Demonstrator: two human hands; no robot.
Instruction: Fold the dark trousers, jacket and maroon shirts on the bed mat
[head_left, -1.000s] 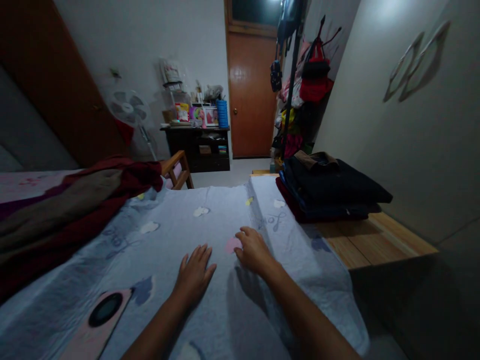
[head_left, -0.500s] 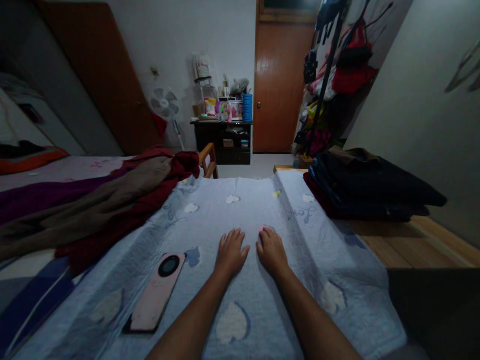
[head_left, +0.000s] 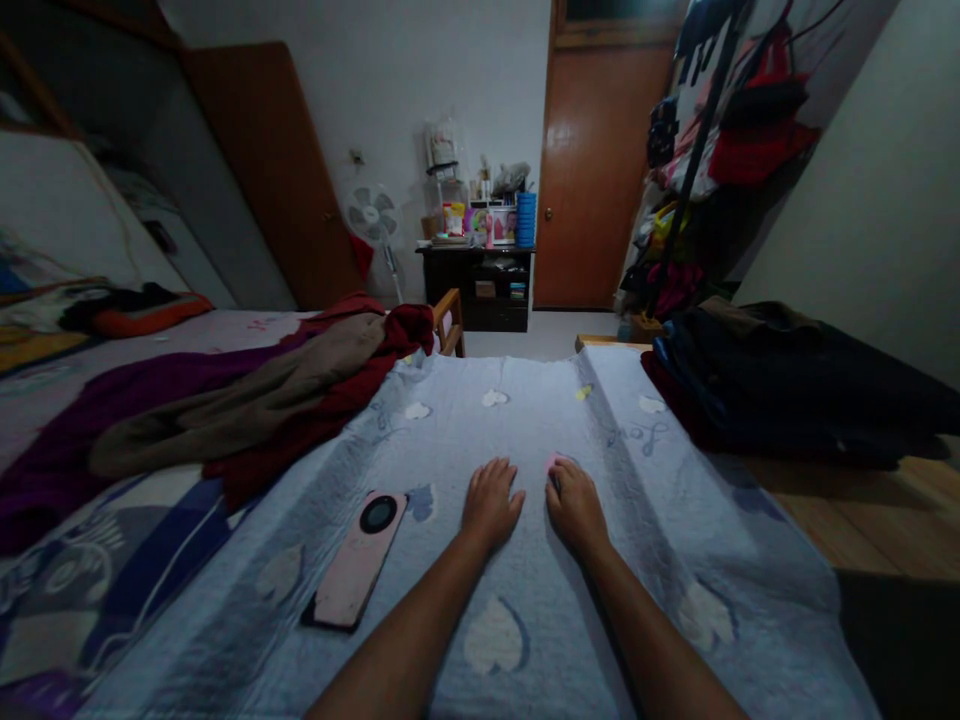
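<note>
My left hand lies palm down on a light blue bedspread with heart patterns, its fingers stretched out and nothing in them. Just to its right, my right hand rests on the same cloth with its fingers curled in. A small pink thing shows at its fingertips, mostly covered, so its kind is hidden. Left of my left forearm a pink phone with a round black camera ring lies face down on the bedspread.
Dark folded clothes are stacked on a wooden board at the right. Brown, red and purple garments spread over the left side. Beyond the bed stand a fan, a black cabinet and a wooden door.
My view has turned to the left, so the room sits further right in the picture. Both hands stay on the bedspread, with more of the right hand's curled fingers showing.
</note>
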